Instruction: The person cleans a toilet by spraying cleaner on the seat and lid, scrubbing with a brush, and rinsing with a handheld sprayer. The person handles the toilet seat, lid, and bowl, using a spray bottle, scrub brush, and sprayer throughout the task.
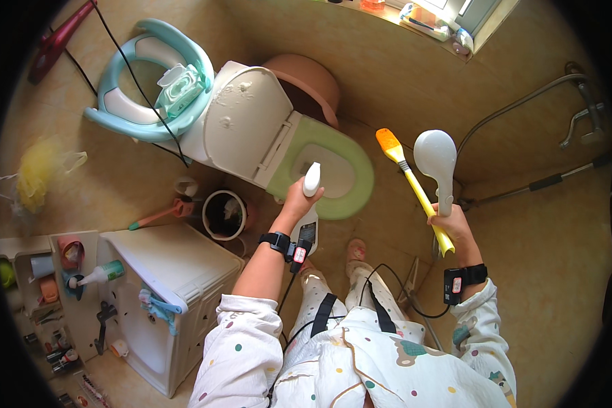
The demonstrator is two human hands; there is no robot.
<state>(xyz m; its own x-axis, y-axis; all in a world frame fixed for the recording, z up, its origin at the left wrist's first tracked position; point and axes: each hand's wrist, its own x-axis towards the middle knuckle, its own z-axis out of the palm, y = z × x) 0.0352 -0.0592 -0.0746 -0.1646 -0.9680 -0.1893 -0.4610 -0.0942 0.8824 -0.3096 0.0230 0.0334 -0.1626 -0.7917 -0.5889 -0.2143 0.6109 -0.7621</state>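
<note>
My left hand (298, 201) grips the neck of a white spray bottle (312, 179), its head over the near part of a toilet with a green seat (363, 178). White foam (226, 122) lies in patches on the raised toilet lid (247, 109). At the right, my right hand (454, 223) is closed around both a white shower head (435, 153) and the yellow handle of a brush (419, 188) with an orange head. The shower head and the brush both point away from me. The inside of the bowl shows only partly.
A blue child's toilet seat (113, 76) holds a wipes pack (183, 92) behind the lid. A pink-brown tub (311, 76) stands beyond the toilet. Left are a waste bin (224, 237) and a washbasin (137, 331). The shower hose (510, 104) runs along the right wall.
</note>
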